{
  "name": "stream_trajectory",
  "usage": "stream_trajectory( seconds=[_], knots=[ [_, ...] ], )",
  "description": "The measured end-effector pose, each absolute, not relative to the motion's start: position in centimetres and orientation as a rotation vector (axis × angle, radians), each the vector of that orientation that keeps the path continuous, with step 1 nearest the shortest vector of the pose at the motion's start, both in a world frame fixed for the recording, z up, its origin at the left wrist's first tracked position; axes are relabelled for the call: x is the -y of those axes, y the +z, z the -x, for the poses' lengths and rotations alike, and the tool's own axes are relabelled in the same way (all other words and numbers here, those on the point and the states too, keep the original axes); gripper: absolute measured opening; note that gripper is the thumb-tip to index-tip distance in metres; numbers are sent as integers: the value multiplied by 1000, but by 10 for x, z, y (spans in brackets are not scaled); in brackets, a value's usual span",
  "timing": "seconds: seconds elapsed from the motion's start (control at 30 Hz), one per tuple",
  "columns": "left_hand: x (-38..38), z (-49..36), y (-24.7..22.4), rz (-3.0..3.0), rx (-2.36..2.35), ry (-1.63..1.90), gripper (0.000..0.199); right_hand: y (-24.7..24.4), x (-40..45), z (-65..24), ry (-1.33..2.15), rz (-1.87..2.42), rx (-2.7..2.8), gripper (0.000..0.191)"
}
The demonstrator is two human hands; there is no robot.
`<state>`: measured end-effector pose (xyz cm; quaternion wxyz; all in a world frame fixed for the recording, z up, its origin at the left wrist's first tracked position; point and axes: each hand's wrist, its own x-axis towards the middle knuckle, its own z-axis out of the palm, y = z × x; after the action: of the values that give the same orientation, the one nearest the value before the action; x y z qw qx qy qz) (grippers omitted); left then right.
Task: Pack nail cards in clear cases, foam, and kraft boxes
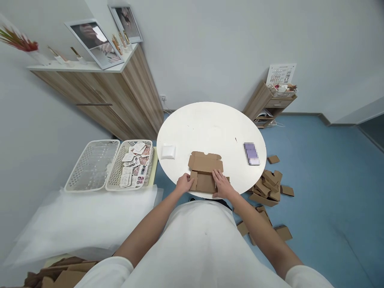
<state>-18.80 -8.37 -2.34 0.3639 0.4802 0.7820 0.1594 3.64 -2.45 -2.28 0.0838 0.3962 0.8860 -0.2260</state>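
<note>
An unfolded brown cardboard box [206, 182] lies near the front edge of the round white table [210, 124], its lid panel [205, 162] laid back away from me. My left hand [184, 183] is closed on the box's left side, by a side flap. Over the right side lies my right hand [222, 185], fingers forward and thumb near the front edge, gripping that side and covering part of it. A flat white packet [168, 152] rests on the table to the left. On the right is a purple item [251, 153], blurred out by pixels.
White baskets stand at the left, one with clear plastic pieces [96, 164] and one with printed cards [133, 165]. White sheeting [90, 218] lies in front of them. Several cardboard boxes [268, 187] are piled on the blue floor at right. A wooden cabinet [132, 88] stands behind left.
</note>
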Motion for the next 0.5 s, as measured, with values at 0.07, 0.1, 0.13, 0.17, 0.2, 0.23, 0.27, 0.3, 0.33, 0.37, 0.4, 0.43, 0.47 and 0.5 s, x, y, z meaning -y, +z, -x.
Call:
stream_trajectory(
  seconds=[0.07, 0.1, 0.13, 0.17, 0.2, 0.23, 0.27, 0.3, 0.33, 0.37, 0.4, 0.43, 0.47, 0.5],
  knots=[
    [80, 191, -24, -1266, -2015, 364, 14, -21, 25, -37, -673, -1150, -2648, 127],
    [79, 193, -24, -1288, -2020, 334, 12, -21, 25, -37, -674, -1131, -2651, 127],
    [77, 194, -24, -1310, -2025, 303, 10, -20, 25, -38, -677, -1114, -2654, 128],
    [76, 195, -23, -1328, -2029, 277, 8, -19, 25, -38, -680, -1100, -2655, 129],
    [75, 195, -23, -1345, -2035, 253, 8, -19, 26, -39, -684, -1089, -2654, 129],
    [74, 194, -23, -1363, -2046, 228, 8, -19, 26, -39, -688, -1081, -2652, 129],
    [73, 193, -23, -1380, -2064, 202, 9, -19, 27, -39, -692, -1077, -2651, 129],
    [72, 191, -23, -1397, -2087, 172, 11, -19, 27, -39, -697, -1074, -2650, 128],
    [72, 189, -22, -1415, -2116, 136, 12, -19, 27, -40, -701, -1073, -2652, 126],
    [71, 187, -22, -1430, -2143, 101, 13, -19, 28, -40, -703, -1073, -2655, 125],
    [71, 185, -22, -1438, -2165, 78, 14, -20, 27, -40, -705, -1075, -2659, 123],
    [72, 184, -22, -1437, -2174, 74, 15, -20, 27, -40, -704, -1079, -2661, 122],
    [72, 183, -22, -1432, -2171, 89, 14, -21, 26, -40, -703, -1084, -2662, 121],
    [73, 184, -21, -1425, -2154, 123, 15, -21, 25, -40, -702, -1090, -2661, 120]
  ],
)
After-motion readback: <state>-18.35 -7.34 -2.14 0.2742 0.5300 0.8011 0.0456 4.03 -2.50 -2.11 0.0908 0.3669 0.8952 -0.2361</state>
